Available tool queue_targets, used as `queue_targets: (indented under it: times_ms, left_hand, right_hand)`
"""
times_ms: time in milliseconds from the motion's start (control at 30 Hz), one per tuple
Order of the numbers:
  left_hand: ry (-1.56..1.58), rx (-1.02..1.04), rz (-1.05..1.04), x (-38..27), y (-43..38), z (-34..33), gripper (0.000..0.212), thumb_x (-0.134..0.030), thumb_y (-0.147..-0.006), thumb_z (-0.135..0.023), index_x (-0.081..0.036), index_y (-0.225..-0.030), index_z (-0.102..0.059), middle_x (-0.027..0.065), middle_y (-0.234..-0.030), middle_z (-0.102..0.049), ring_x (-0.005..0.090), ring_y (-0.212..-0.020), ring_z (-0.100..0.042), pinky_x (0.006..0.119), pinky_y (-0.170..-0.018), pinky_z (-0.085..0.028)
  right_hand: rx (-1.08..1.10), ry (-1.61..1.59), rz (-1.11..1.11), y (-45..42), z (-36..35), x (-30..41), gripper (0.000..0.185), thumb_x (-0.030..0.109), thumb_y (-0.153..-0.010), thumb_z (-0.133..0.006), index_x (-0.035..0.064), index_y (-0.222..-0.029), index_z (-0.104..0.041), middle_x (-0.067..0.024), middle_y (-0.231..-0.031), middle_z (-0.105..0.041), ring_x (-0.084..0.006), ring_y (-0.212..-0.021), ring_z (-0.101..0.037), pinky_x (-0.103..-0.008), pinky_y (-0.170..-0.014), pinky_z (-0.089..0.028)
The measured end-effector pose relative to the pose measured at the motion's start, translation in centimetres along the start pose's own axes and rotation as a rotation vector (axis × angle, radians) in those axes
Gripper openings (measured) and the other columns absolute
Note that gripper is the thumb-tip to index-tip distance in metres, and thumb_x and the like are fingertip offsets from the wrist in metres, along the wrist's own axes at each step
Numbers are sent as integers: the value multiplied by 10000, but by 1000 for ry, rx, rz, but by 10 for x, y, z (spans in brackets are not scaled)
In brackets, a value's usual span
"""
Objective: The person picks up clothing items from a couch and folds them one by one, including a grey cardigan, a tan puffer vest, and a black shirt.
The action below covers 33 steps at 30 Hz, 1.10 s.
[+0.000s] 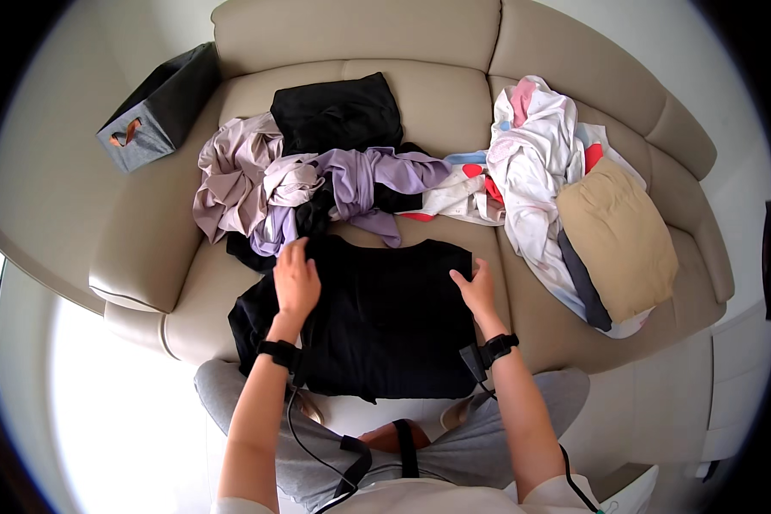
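Observation:
A black garment [392, 308] lies spread on the sofa's front edge before me, its lower hem hanging over the edge above my knees. My left hand [297, 279] rests at its upper left, fingers extended and thumb apart. At the upper right corner is my right hand [477, 289], the thumb over the cloth and the fingers along its side edge; whether they pinch the fabric cannot be made out. A bunched black part [254, 315] of cloth sticks out left of my left wrist.
Behind lie crumpled pink-beige cloth [234, 170], a lilac garment [360, 180] and a folded black cloth [337, 112]. To the right, a folded tan garment [620, 244] sits on white patterned fabric [533, 160]. A grey fabric bin [160, 115] stands on the sofa arm [144, 231].

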<state>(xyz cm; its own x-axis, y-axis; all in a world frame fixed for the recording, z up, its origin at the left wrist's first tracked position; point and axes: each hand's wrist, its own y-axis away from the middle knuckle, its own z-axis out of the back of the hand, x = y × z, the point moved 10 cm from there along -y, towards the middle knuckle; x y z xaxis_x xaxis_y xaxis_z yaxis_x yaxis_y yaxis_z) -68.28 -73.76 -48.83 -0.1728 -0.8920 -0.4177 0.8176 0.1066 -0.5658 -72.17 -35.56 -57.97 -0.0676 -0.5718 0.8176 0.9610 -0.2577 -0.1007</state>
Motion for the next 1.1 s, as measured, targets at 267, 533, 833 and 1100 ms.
queue_targets:
  times_ms: [267,533,833,1100]
  left_hand:
    - [-41,425,671,104,-19,-34,878,-547,-748,-643,85,-1262,-313,348,-1206,-464,453,-1076,-519,436,-887,-454]
    - [-296,598,484,99,-36,-78,693,-238,-714,-709,94,-1203,-347,283,-1059,-590,397,-1014,-589,417,-883,-476]
    - [-532,113,275,168,-99,-18,416,18,-793,-551,-60,-1173,-401,225,-943,-588,381,-840,-632,428,-695,-529]
    - [-394,598,320,169,-93,-44,666,-126,-714,-632,102,-1252,-312,314,-1046,-573,421,-968,-596,433,-847,-492]
  right_hand:
    - [-183,424,297,24,-7,33,421,317,-863,-570,-26,-1096,-497,-197,-999,-583,-382,-929,-536,-462,-795,-443]
    - [-195,440,281,23,-8,29,408,299,-875,-558,-34,-1102,-491,-204,-1021,-574,-382,-951,-535,-462,-816,-441]
    - [-108,404,214,19,-13,19,488,328,-894,-548,-53,-1186,-459,-252,-1105,-543,-411,-1019,-518,-461,-864,-427]
    - [-204,406,231,21,-8,27,422,312,-880,-558,-24,-1126,-491,-221,-1016,-575,-394,-936,-558,-464,-788,-461]
